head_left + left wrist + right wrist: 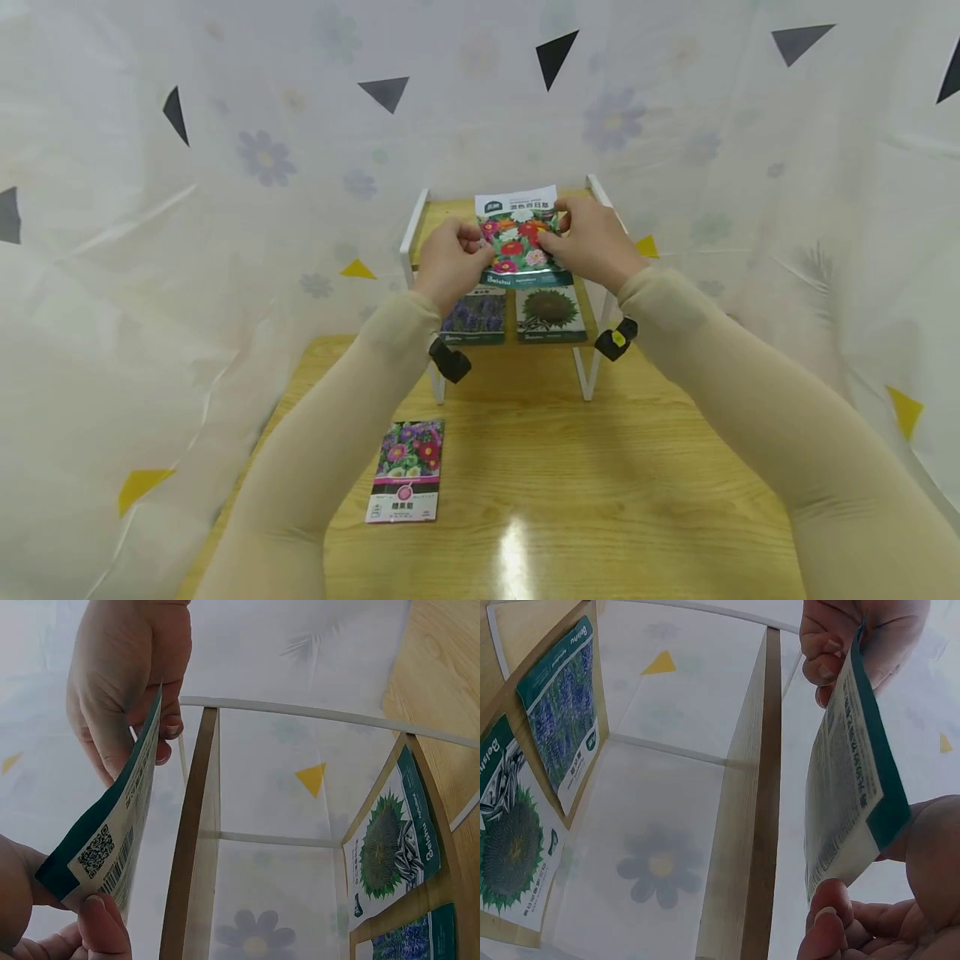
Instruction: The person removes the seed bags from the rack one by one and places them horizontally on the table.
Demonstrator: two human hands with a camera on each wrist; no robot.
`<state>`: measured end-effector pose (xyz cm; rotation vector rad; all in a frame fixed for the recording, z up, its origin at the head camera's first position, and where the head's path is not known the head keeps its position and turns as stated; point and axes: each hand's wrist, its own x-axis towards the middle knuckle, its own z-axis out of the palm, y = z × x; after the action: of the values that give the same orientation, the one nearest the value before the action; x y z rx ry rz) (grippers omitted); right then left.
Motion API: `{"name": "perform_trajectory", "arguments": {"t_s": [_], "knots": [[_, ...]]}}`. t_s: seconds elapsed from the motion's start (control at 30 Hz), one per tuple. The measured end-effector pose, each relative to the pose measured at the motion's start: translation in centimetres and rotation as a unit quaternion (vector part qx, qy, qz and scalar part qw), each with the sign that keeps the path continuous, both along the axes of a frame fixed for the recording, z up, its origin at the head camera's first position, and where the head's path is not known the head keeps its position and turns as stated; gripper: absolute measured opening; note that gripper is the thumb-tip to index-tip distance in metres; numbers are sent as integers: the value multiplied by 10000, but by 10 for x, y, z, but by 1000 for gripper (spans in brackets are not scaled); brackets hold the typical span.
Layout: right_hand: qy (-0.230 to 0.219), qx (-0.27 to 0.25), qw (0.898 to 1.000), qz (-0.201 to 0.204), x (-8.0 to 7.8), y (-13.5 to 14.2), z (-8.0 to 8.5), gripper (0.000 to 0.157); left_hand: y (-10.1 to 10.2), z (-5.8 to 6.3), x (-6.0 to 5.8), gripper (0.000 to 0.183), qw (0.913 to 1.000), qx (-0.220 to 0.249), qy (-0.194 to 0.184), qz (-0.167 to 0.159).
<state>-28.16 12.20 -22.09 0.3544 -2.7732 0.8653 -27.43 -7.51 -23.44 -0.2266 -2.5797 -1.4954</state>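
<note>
Both hands hold one seed packet [517,242] printed with red, pink and white flowers, in front of the upper shelf [442,218] of a small rack. The left hand [453,260] pinches its left edge, and the right hand [592,239] pinches its right edge. In the left wrist view the packet's back shows a QR code and barcode. Under it, on the lower shelf, lie a purple-flower packet [474,318] and a packet with a dark sunflower-like head [551,312]. Their upper parts are partly hidden by the held packet.
A pink-and-white packet [406,473] with mixed flowers lies on the wooden table [570,500], left of centre. The rack has white metal side frames [411,233]. Behind it hangs a pale sheet [480,100] with flowers and triangles.
</note>
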Motion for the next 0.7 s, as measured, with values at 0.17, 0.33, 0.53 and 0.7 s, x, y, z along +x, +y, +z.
{"name": "perform_trajectory", "arguments": {"t_s": [0.17, 0.33, 0.53, 0.7], "knots": [[-25, -227, 9997, 58, 7, 1, -8, 62, -4, -4, 8, 23, 9997, 209, -12, -85], [-84, -550, 9984, 62, 15, 2, -15, 70, -6, -9, 15, 24, 9987, 466, 40, -187], [243, -1158, 9924, 347, 18, 1, -31, 71, -11, -19, 20, 25, 9939, 1024, 181, -381], [636, -1628, 9825, 638, 19, -2, -47, 71, -17, -32, 22, 26, 9907, 1255, 332, -412]]}}
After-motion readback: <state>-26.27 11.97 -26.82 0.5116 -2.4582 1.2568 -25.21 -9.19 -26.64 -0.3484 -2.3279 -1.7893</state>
